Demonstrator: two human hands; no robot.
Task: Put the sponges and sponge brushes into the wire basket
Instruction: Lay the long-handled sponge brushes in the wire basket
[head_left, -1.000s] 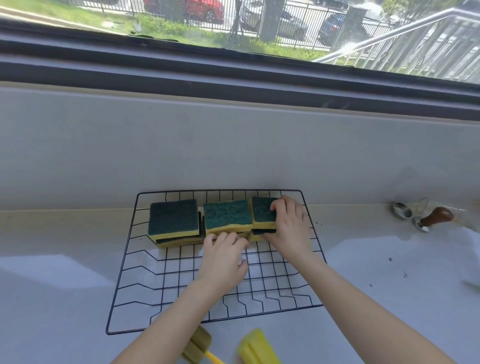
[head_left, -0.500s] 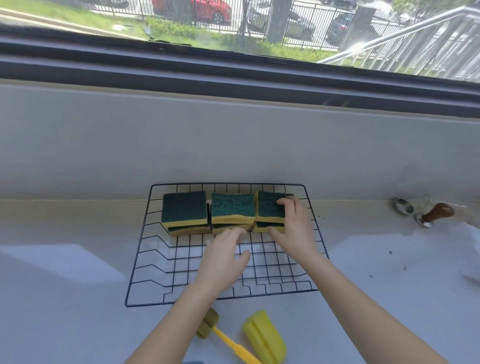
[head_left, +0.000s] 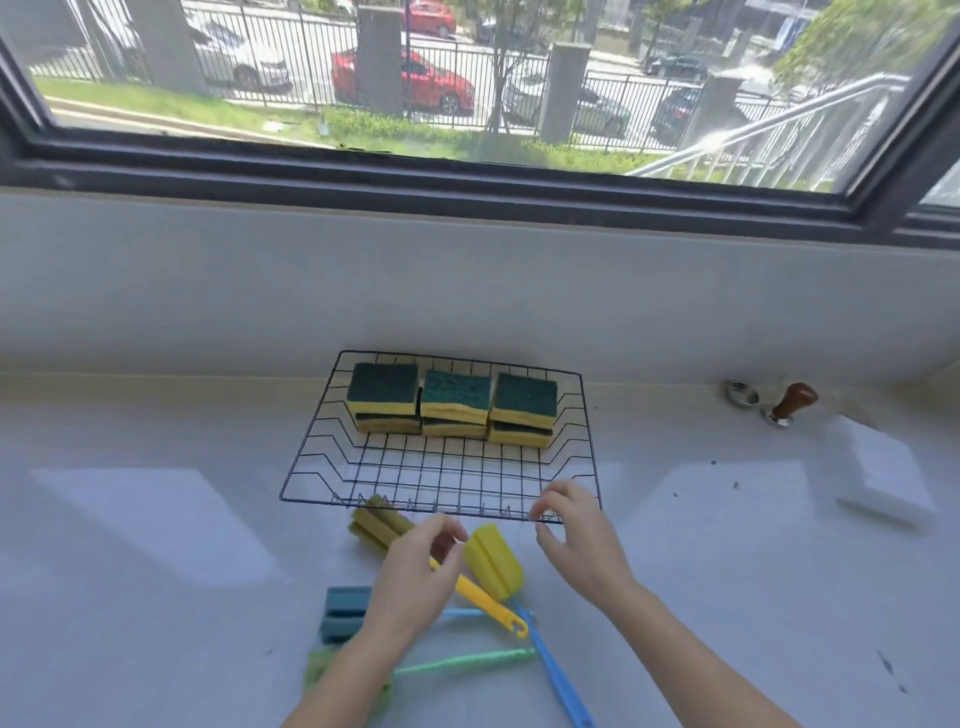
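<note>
Bare fingers on both hands are spread and loosely curled, gripping nothing. The left hand (head_left: 415, 574) hangs over the yellow handle of the olive sponge brush (head_left: 375, 525), whose head lies on the countertop (head_left: 130, 571) just outside the front rim of the wire basket (head_left: 441, 512); whether the fingertips touch the handle cannot be told through the blur. The right hand (head_left: 579, 545) hovers at the basket's front right corner, thumb and forefinger apart, close to the wire. Six green-topped yellow sponges (head_left: 454, 402) sit in three stacks of two along the basket's back wall. A yellow sponge brush (head_left: 493, 561), a teal sponge brush (head_left: 343, 613) and a green sponge brush (head_left: 462, 662) lie on the countertop in front. Half a second ago both hands were inside the basket pressing on the stacks; they have since pulled back to its front edge.
</note>
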